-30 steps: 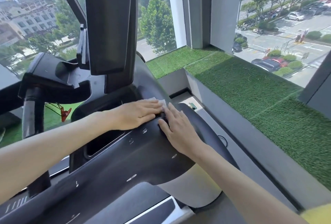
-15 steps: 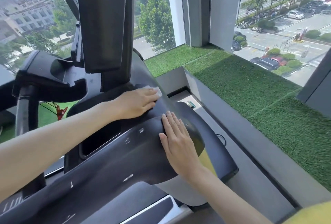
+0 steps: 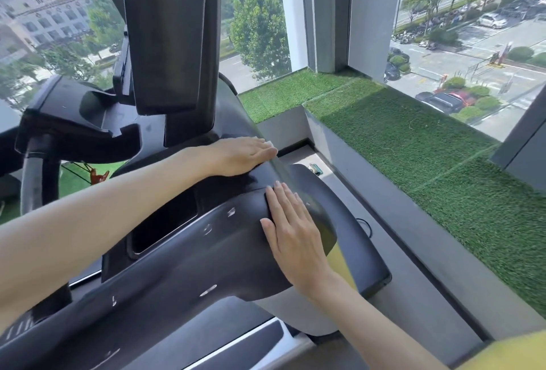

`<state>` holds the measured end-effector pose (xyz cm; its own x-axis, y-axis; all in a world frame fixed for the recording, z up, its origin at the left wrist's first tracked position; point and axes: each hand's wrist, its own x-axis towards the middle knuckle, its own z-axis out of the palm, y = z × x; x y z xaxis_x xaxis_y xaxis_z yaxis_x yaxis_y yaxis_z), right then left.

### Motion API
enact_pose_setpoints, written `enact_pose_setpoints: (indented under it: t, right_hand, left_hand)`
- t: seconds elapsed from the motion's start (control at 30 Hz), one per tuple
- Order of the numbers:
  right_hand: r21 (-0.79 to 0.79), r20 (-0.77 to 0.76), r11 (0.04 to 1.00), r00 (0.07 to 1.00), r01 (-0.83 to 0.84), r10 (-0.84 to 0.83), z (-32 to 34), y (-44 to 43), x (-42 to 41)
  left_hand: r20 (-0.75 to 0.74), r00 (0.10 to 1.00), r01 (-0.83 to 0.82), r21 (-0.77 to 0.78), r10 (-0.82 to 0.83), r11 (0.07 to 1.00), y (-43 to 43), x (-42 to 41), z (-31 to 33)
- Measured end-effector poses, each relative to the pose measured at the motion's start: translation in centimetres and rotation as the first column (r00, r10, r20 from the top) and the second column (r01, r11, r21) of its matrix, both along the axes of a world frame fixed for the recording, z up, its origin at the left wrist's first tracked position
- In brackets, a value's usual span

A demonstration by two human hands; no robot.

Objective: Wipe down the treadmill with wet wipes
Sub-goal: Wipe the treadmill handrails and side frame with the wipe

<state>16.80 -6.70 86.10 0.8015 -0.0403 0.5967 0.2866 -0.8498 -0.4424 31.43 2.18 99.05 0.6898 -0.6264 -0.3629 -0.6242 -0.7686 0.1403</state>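
Left hand: fingers straight and together, pressing the wet wipe flat; we see only its white corner past the fingertips. Right hand: fingers flat and empty, just below, bracing the treadmill console. We judge a wiping stroke in hand on the ridge beside the upright mast. The next move calls for sliding the wipe over unwiped plastic under even pressure.
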Motion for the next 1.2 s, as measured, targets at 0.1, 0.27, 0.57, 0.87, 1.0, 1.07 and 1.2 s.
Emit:
enact_pose_setpoints:
  t: [0.1,0.27,0.57,0.87,1.0,1.07,1.2]
  right_hand:
    - [0.046,0.046,0.999,0.999,0.018,-0.020,0.0,0.1,0.1]
    - [0.080,0.080,0.997,0.996,0.020,-0.027,-0.2,0.2,0.0]
    - [0.096,0.090,0.995,0.996,0.010,-0.019,-0.2,-0.1,0.1]
    - [0.074,0.129,0.996,0.990,0.047,-0.056,-0.3,0.2,0.0]
    - [0.071,0.132,0.996,0.989,0.055,-0.064,-0.3,0.2,0.1]
    - [0.065,0.129,0.997,0.990,0.048,-0.056,-0.3,0.1,0.1]
    - [0.057,0.114,0.998,0.993,0.022,-0.029,-0.4,0.0,0.1]
  left_hand:
    - [-0.292,0.956,-0.005,-0.019,-0.001,1.000,-0.9,-0.9,-1.0]
    - [0.078,0.997,-0.011,0.203,-0.005,0.979,-2.6,1.2,-1.2]
    - [0.038,0.998,0.041,0.289,-0.054,0.956,-4.9,0.8,-2.1]
    - [0.127,0.990,0.020,0.267,-0.055,0.964,-4.6,0.7,-3.0]
    - [-0.051,0.997,0.070,0.290,-0.058,0.954,-5.4,1.0,-3.5]
    - [0.149,0.986,0.009,0.378,-0.070,0.926,-5.4,2.5,-3.1]
    - [0.081,0.994,0.034,0.430,-0.076,0.902,-5.7,2.3,-3.0]
